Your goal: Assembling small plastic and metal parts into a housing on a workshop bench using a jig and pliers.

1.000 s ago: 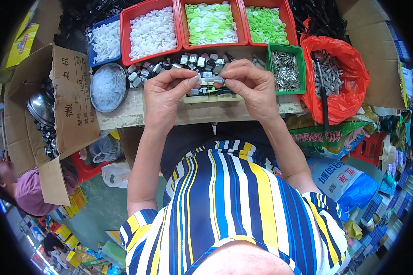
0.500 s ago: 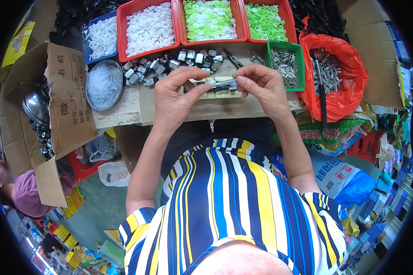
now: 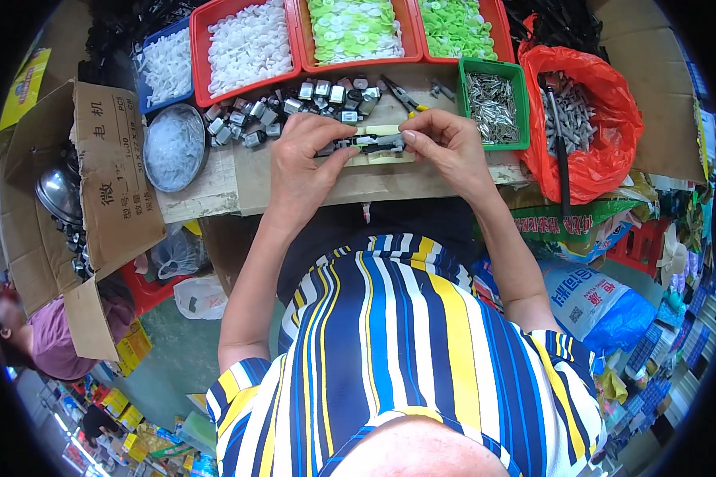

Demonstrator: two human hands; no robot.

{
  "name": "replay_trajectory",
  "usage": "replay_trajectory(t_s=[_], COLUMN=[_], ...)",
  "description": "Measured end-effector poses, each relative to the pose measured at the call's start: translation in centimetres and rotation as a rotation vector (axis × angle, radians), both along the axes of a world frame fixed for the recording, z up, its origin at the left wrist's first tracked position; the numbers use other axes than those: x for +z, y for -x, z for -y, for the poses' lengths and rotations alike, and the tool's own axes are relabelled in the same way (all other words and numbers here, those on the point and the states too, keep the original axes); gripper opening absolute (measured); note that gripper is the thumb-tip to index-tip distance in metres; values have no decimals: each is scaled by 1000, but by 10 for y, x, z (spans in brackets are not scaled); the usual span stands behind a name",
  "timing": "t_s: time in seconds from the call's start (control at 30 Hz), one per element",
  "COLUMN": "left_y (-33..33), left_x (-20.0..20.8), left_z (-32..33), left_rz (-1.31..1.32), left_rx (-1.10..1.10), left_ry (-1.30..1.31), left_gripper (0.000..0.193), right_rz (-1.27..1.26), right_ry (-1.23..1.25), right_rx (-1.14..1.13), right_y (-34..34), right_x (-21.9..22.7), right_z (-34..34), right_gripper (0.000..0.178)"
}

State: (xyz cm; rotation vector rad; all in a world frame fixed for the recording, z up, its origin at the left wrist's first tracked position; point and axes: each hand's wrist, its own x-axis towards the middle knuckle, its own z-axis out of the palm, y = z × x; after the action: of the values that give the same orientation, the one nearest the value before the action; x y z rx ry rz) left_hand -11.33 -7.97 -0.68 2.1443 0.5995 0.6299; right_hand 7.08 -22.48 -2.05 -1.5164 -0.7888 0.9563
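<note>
On the workbench in front of me lies a cream-coloured block (image 3: 380, 158), shaped like a small holder. A narrow grey and black assembly (image 3: 378, 144) rests along it. My left hand (image 3: 304, 159) pinches the assembly's left end between thumb and forefinger. At the opposite end, my right hand (image 3: 445, 147) has thumb and forefinger closed on the grey tip. The fingers partly cover both ends. Just behind the block is a heap of small silver motors (image 3: 270, 114), and pliers (image 3: 404, 97) with yellow-and-black handles lie close to my right fingers.
Red trays (image 3: 252, 49) of white and green plastic parts line the back, beside a blue tray (image 3: 165, 70). A round dish (image 3: 175, 149) stands left. At right are a green bin (image 3: 495, 105) of metal pins and a red bag (image 3: 612, 151) of grey parts. Another person (image 3: 68, 334) sits far left.
The grey piece between my fingers has come down from above the block and now lies in line with it. My right hand has shifted slightly left and up; the pliers' handles show more.
</note>
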Motion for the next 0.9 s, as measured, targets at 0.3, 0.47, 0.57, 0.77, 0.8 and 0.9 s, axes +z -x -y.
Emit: replay_trajectory(t_s=[0.3,0.47,0.57,0.77,0.8,0.9], left_y=[-12,-14,-17,-20,-18,-18], left_x=[-12,-12,-11,-5,-6,-11], left_z=[3,2,2,3,3,5], left_rz=[75,66,65,58,54,43], left_rx=[-103,-127,-141,-144,-145,-134], left_ry=[-193,-226,-245,-273,-274,-248], left_gripper=[14,11,11,13,13,13], right_rz=[213,378,465,567,629,684], right_ry=[63,140,158,141,145,128], right_rx=[33,87,125,120,138,149], right_y=[3,0,-2,-3,-1,-11], right_x=[2,11,18,23,26,29], right_z=[0,0,-1,2,4,3], right_gripper=[11,15,16,16,16,21])
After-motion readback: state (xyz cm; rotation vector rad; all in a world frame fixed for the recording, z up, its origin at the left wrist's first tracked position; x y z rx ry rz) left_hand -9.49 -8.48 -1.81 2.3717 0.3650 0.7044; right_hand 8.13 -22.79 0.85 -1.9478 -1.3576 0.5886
